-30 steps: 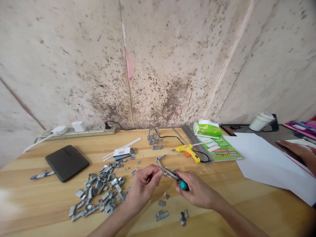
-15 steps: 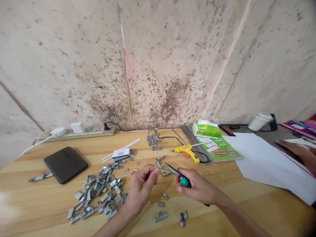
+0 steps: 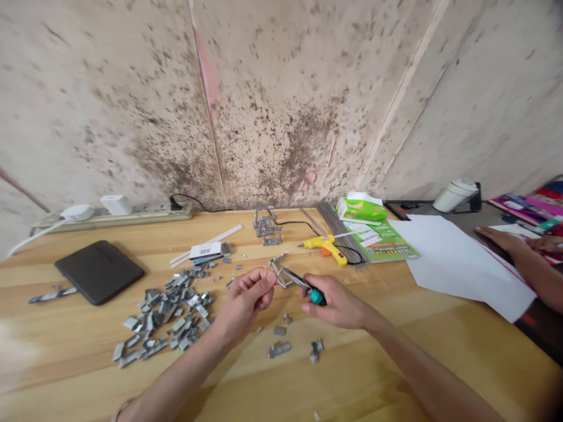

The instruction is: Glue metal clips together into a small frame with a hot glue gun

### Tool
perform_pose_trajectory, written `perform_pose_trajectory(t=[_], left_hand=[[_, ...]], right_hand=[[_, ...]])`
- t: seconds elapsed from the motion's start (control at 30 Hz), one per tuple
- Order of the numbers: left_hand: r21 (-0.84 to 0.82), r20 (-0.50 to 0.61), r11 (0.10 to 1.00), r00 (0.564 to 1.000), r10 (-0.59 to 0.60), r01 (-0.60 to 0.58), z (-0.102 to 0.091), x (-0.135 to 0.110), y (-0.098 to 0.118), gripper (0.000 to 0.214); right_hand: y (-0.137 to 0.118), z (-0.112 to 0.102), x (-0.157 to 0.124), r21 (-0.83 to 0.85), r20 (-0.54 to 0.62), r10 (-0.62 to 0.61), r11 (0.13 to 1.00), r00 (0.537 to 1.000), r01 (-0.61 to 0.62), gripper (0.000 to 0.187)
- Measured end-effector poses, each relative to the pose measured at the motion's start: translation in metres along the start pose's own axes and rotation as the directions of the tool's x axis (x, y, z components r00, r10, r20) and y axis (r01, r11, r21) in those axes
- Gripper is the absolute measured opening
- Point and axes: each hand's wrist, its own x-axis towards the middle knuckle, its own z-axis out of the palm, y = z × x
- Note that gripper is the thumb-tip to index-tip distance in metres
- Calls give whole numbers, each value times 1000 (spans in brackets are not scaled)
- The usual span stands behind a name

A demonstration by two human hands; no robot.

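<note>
My right hand (image 3: 341, 302) is closed around pliers (image 3: 315, 295) with a teal and black handle, their metal jaws pointing up and left. The jaws lie across a small grey angular frame (image 3: 284, 282) on the wooden table. Just left of the jaws, my left hand (image 3: 248, 293) pinches thumb and forefinger together; what they hold is too small to make out. Left of that hand spreads a heap of small grey metal-looking pieces (image 3: 176, 313). A few loose grey pieces (image 3: 280, 350) lie nearer to me, between my forearms.
Behind my hands are more grey assembled frames (image 3: 267, 228), a yellow glue gun (image 3: 325, 245) and thin grey rods (image 3: 336, 225). A black tablet-like slab (image 3: 100, 271) lies left, a power strip (image 3: 145, 217) along the wall. White paper (image 3: 457, 258) and another person's arm (image 3: 523, 258) are right.
The pliers' jaws have come closer to my left fingertips and over the small frame. The view has shifted, so the table sits higher. The other person's second hand now shows.
</note>
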Motion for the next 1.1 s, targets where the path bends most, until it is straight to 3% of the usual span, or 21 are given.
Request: perform_pose_trajectory(t=[0.47,0.8,1.1], left_hand=[[93,-9,996,1000,8,-7,-1,1,-2,23],[371,-90,910,968,234,-186,-5,0,-8,20],[471,-35,859,968,247,-202,-1,-3,-5,28]], right_hand=[[5,1,0,-78,-10,-27,997,1000,26,7],[4,0,0,-105,-14,-3,994,1000,2,8],[1,2,-2,-152,-51,-33,988,998,25,8]])
